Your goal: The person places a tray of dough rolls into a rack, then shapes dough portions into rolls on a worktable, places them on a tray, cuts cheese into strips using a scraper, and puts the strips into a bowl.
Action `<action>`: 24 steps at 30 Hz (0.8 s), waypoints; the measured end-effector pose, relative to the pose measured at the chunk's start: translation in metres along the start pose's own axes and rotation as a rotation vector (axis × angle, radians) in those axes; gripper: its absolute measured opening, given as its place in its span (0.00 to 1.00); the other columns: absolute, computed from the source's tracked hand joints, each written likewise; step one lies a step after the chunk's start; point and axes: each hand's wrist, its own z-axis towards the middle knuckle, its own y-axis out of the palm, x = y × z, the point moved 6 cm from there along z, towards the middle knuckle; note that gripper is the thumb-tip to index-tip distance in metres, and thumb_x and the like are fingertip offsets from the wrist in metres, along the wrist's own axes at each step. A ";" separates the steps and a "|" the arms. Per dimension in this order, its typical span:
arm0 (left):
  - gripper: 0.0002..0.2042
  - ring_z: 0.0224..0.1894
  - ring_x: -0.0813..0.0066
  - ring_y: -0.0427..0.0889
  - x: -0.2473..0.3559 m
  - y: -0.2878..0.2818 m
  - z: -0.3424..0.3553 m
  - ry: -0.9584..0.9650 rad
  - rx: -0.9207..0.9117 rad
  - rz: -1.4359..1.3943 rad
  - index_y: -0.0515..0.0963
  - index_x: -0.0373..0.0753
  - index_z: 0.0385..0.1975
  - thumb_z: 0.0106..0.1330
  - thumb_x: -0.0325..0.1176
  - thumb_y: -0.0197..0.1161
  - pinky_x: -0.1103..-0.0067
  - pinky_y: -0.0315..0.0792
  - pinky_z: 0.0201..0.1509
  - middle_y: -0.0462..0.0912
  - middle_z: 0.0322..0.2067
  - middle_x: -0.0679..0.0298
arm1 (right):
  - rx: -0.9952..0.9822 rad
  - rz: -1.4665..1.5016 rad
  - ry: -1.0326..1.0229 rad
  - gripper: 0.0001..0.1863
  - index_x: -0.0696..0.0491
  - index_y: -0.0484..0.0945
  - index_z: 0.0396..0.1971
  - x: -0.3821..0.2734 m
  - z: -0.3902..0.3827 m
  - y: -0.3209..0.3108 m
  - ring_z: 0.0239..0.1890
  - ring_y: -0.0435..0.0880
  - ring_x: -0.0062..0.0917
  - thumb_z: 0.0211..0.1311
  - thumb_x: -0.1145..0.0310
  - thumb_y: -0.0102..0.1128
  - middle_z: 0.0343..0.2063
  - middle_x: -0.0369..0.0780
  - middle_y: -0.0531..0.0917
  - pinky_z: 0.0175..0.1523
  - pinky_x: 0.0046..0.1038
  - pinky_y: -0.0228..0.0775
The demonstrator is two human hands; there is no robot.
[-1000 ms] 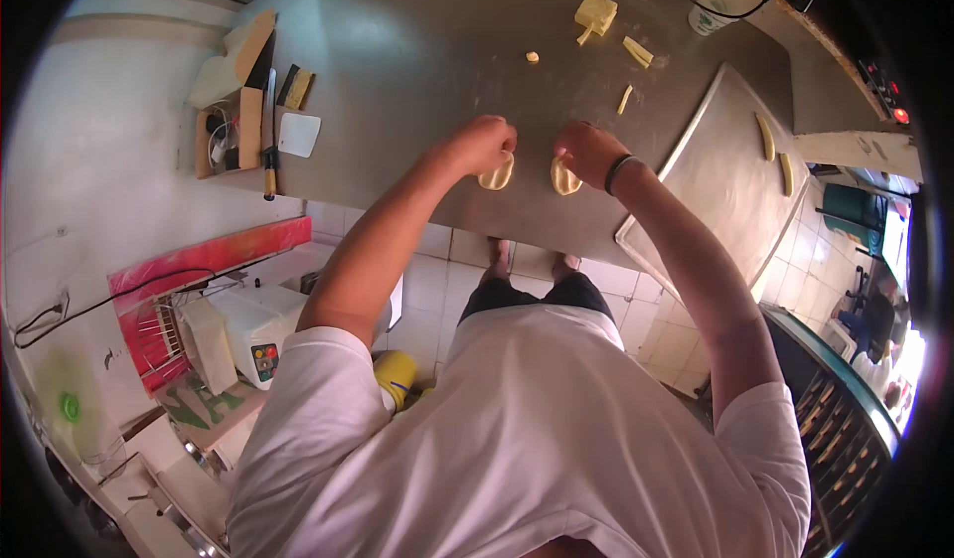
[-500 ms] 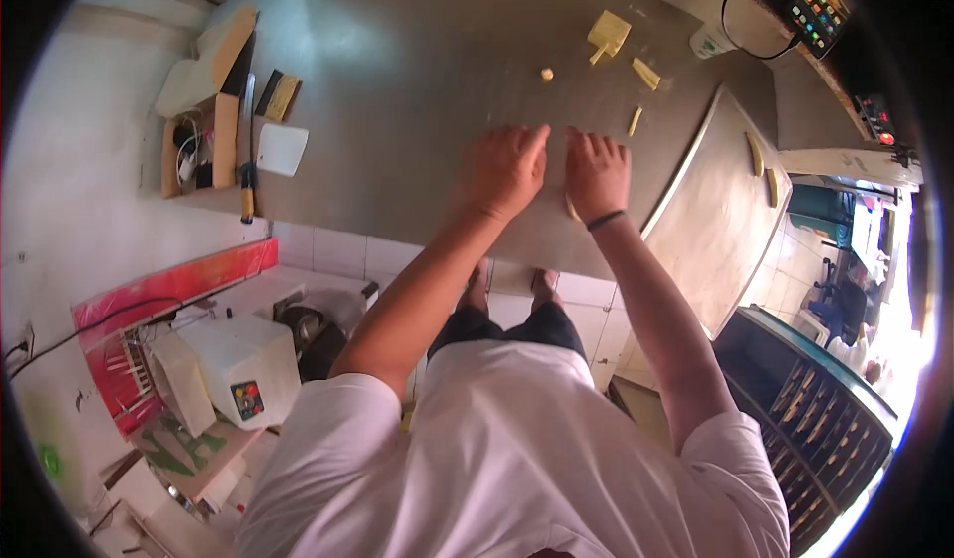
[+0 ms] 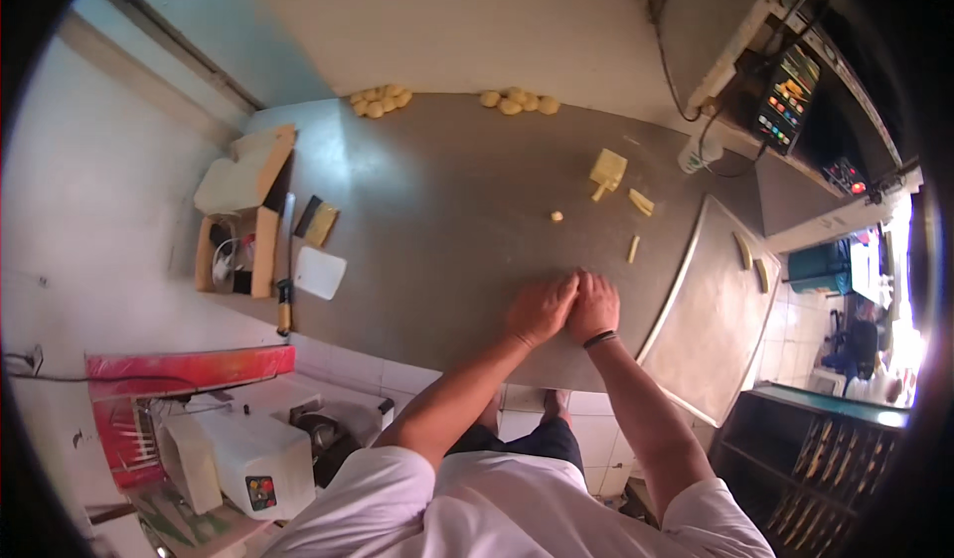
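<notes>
Both hands meet at the near part of the grey worktop (image 3: 437, 230). My left hand (image 3: 543, 310) is closed, its fingers curled down and its thumb side against the other hand. Beside it, my right hand (image 3: 596, 308), with a dark band at the wrist, is closed too. Whatever lies under or in the fingers is hidden. Beyond the hands sits a small pale dough piece (image 3: 556, 217). To its right are a flat yellow sheet, apparently dough (image 3: 607, 169), a short wedge-like strip (image 3: 641, 202) and a thin strip (image 3: 633, 249).
A metal tray (image 3: 708, 310) at right carries two curved dough rolls (image 3: 744, 251). Dough balls (image 3: 381, 100) line the far edge. At left lie a white scraper (image 3: 320, 273), a yellow-and-black block (image 3: 318, 222), a long knife (image 3: 286, 305) and an open cardboard box (image 3: 263, 250).
My hands have come together from slightly apart. The view has tilted up, so the worktop sits lower in the picture. A pale piece formerly visible by my right hand is now hidden.
</notes>
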 end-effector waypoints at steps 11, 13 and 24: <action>0.37 0.79 0.42 0.51 0.010 -0.025 -0.123 -0.077 -0.129 0.060 0.62 0.34 0.74 0.73 0.54 0.54 0.40 0.39 0.79 0.54 0.77 0.45 | -0.080 -0.079 -0.108 0.43 0.56 0.61 0.75 0.007 -0.143 0.004 0.81 0.45 0.53 0.68 0.42 0.53 0.78 0.56 0.51 0.81 0.56 0.34; 0.37 0.79 0.41 0.50 -0.006 -0.023 -0.053 -0.140 -0.022 0.143 0.62 0.35 0.74 0.73 0.55 0.53 0.39 0.37 0.79 0.55 0.77 0.45 | 0.013 -0.108 -0.050 0.42 0.54 0.61 0.75 0.004 -0.080 -0.013 0.81 0.42 0.52 0.70 0.42 0.51 0.78 0.55 0.49 0.81 0.55 0.31; 0.35 0.79 0.46 0.53 -0.014 -0.017 0.020 0.035 -0.009 0.280 0.60 0.35 0.75 0.75 0.54 0.52 0.45 0.40 0.80 0.53 0.78 0.47 | 0.104 -0.161 0.037 0.41 0.49 0.59 0.77 0.039 -0.027 -0.005 0.82 0.44 0.44 0.74 0.37 0.41 0.80 0.47 0.51 0.82 0.53 0.31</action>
